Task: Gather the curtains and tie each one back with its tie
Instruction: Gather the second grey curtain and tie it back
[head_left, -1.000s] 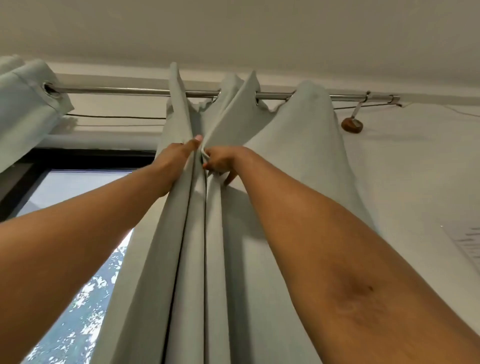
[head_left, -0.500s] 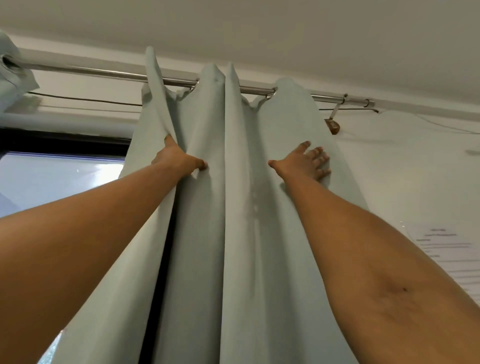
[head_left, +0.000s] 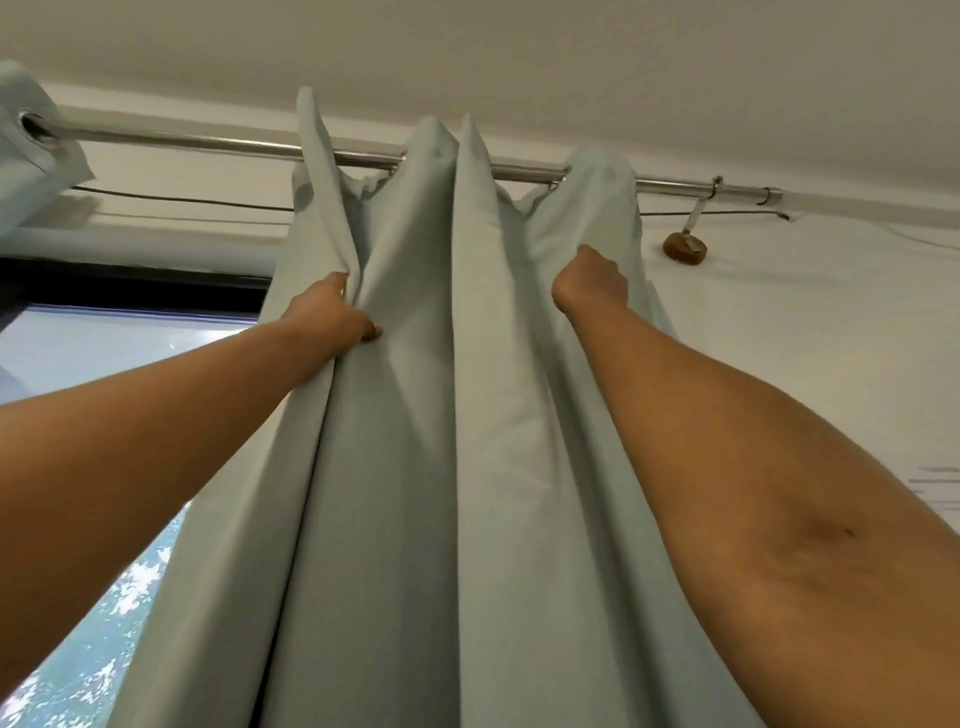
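Note:
A pale green curtain (head_left: 415, 415) hangs in deep folds from a metal rod (head_left: 208, 144) near the ceiling. My left hand (head_left: 332, 314) grips a fold on the curtain's left side, thumb in front and fingers tucked behind the cloth. My right hand (head_left: 592, 280) is raised on the right side and grips the outermost fold, its fingers curled into the fabric and hidden. Part of a second pale green curtain (head_left: 31, 150) hangs bunched at the far left end of the rod. No tie is in view.
A window with a dark frame (head_left: 130, 288) lies at the left behind my left arm. A brown wooden rod bracket (head_left: 684, 248) sits on the white wall at the right. A thin wire (head_left: 182, 200) runs below the rod. A paper with print (head_left: 935, 486) hangs at the right edge.
My right hand went from the middle fold to lying flat on the right fold, and now curls around it. My left hand shifted from a pointing finger to a grip on the left fold.

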